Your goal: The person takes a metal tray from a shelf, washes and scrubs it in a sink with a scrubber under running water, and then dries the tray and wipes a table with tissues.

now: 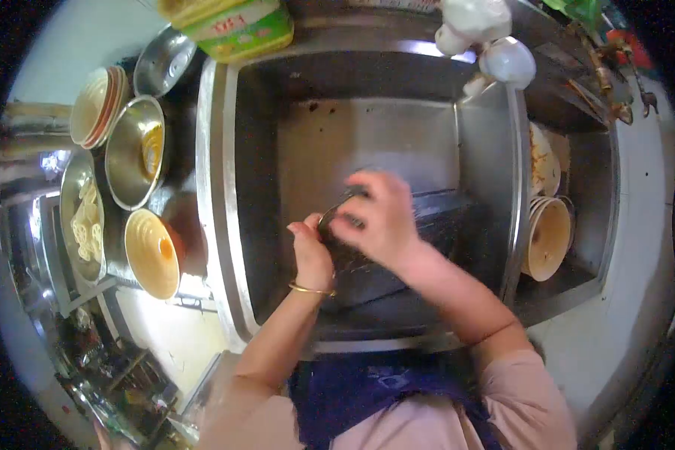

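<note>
My left hand [313,251], with a gold bangle on its wrist, is raised over the metal sink [300,142]. Its fingers close around a small, dark, shiny object [330,214], mostly covered by the hands and too blurred to name. My right hand [382,221] meets it from the right, fingers curled on the same object and smeared by motion. Below the hands, the right and lower part of the sink is dark, while dark specks dot its pale far area.
Left of the sink stand a steel bowl [118,169], an orange bowl [144,259], stacked bowls [90,105] and a tray [71,187] of pale food. A yellow-green tub [240,34] sits at the far edge. Stacked bowls [547,240] occupy the right compartment; white round items [476,22] lie far right.
</note>
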The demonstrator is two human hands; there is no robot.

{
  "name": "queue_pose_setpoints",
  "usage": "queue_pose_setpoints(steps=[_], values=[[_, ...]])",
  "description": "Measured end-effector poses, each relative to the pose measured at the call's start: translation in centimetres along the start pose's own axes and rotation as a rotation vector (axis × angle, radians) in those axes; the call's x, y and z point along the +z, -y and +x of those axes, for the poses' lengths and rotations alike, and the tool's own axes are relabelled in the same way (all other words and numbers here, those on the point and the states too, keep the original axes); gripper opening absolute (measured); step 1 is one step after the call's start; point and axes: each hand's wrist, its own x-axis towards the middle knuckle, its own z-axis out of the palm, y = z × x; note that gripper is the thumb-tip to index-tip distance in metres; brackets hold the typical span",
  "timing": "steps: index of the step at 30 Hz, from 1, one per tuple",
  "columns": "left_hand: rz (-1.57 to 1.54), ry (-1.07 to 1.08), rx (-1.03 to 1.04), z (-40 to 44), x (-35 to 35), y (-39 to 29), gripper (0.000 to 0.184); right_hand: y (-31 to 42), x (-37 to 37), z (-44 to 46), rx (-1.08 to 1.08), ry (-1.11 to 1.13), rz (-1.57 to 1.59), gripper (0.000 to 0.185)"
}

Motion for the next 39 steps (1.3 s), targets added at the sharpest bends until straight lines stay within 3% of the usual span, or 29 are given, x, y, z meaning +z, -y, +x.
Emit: queue_pose_setpoints(steps=[3, 5, 6, 7, 9, 10, 13, 14, 15, 16, 17, 19, 20, 21, 23, 24, 25, 28, 30, 32, 33, 34, 37, 38, 39], values=[[-0.153, -0.052, -0.060, -0.8, 0.8, -0.8, 0.087, -7.4, -1.7, -3.6, 0.268, 0.033, -0.156, 0.010], [-0.142, -0.009, -0.098, 0.1, 0.4, 1.1, 0.094, -7.7, -2.0, -4.4, 0.360, 0.068, -0.201, 0.010], [-0.250, 0.125, -0.165, 0.1, 0.6, 1.2, 0.096, -4.8, -2.1, -3.3, 0.154, 0.003, -0.153, 0.009], [-0.207, 0.118, -0.133, -0.1, 1.1, 0.6, 0.096, -1.2, -1.5, -1.8, -0.049, -0.061, -0.112, 0.009], [-0.110, 0.106, -0.075, -1.4, 1.7, -1.8, 0.096, 2.2, 0.9, -1.7, -0.026, -0.015, -0.057, 0.016], [-0.270, 0.156, -0.050, -1.8, 1.5, -2.4, 0.084, 2.0, 0.6, -1.8, -0.019, -0.046, -0.042, 0.015], [-0.202, 0.108, -0.070, -2.0, 1.2, -1.3, 0.082, 0.2, 0.0, -3.0, 0.006, -0.108, -0.033, 0.014], [-0.362, -0.082, -0.212, -2.0, 1.4, -0.9, 0.071, -2.7, -0.3, -3.8, 0.015, -0.141, -0.069, 0.013], [-0.524, -0.137, -0.196, -2.2, 1.0, -1.5, 0.048, -6.4, -1.3, -5.0, 0.163, -0.080, -0.184, 0.010], [-0.412, -0.099, -0.089, -2.1, -0.1, -1.2, 0.037, -10.4, -2.4, -5.8, 0.426, 0.036, -0.121, 0.011], [-0.301, -0.066, 0.018, -2.2, -1.0, -0.9, 0.030, -14.1, -3.0, -6.7, 0.449, -0.044, -0.195, 0.014], [-0.265, -0.127, 0.019, -2.1, -0.8, -0.9, 0.028, -16.6, -3.7, -6.3, 0.530, -0.175, -0.241, 0.015], [-0.244, -0.152, 0.025, -1.8, -0.5, -1.1, 0.028, -16.8, -3.3, -6.2, 0.740, 0.046, -0.167, 0.016], [-0.248, -0.169, 0.028, -1.1, -0.2, -1.2, 0.028, -13.2, -1.9, -5.1, 0.772, 0.025, -0.043, 0.017], [-0.244, -0.186, 0.005, -0.1, -0.1, -1.2, 0.028, -5.0, 2.4, -3.4, 0.074, -0.012, -0.359, 0.008], [-0.063, -0.151, -0.018, 0.1, -0.6, -1.4, 0.030, 0.3, 2.9, -2.0, -0.006, 0.050, -0.249, 0.007], [-0.310, -0.027, -0.076, 0.6, -2.5, 0.3, 0.036, 2.9, 4.7, -2.0, -0.097, -0.137, -0.029, 0.009], [-0.318, -0.084, -0.107, 0.2, -4.3, -0.3, 0.048, 2.1, 5.1, -1.6, -0.081, -0.263, 0.057, 0.013], [-0.469, -0.177, -0.192, -0.1, -4.1, -0.9, 0.045, -4.2, 4.4, -1.9, 0.066, -0.017, -0.081, 0.019], [-0.418, -0.258, -0.255, 1.1, -4.3, -0.7, 0.046, -11.3, 4.7, -2.0, 0.341, -0.299, -0.128, 0.027], [-0.392, -0.296, -0.288, 1.8, -4.1, -0.7, 0.047, -14.6, 4.8, -1.8, 0.515, -0.316, -0.055, 0.032], [-0.343, -0.304, -0.293, 2.1, -3.4, -1.0, 0.049, -17.0, 6.1, -2.4, 0.551, -0.349, -0.267, 0.038], [-0.483, -0.284, -0.370, 2.7, -2.9, 0.3, 0.052, -10.2, 7.5, -1.0, 0.712, 0.175, -0.197, 0.048], [-0.627, -0.196, -0.494, 3.1, -3.7, 2.1, 0.056, -5.9, 8.8, -2.2, 0.590, 0.274, -0.086, 0.054], [-0.649, -0.167, -0.461, 2.9, -4.1, 3.0, 0.056, -2.0, 6.7, -1.5, 0.323, 0.476, 0.095, 0.051]])
